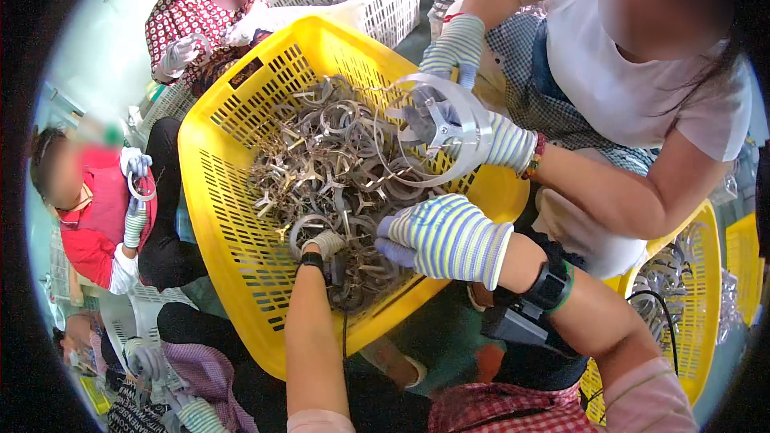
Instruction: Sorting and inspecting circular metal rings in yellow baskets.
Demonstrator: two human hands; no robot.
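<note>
A deep yellow plastic basket (210, 216) with slotted walls holds a tangled heap of metal rings and three-armed brackets (329, 160). My left hand (327, 242), gloved, is down in the heap, right beside a pale metal ring (298, 232); its fingertips are hidden among the parts. My right hand (449, 239), in a striped knit glove, reaches over the basket's near right side. Its fingers are bent together against the pieces, and whatever they grip is hidden. Dark bands are on both my wrists.
Across the basket, a co-worker's gloved hands (457, 124) hold a wide ring with a three-armed bracket (441, 130). Other people sit at the left, one holding a ring (141, 188). A white crate (385, 4) stands behind; another yellow basket (706, 305) with rings is at right.
</note>
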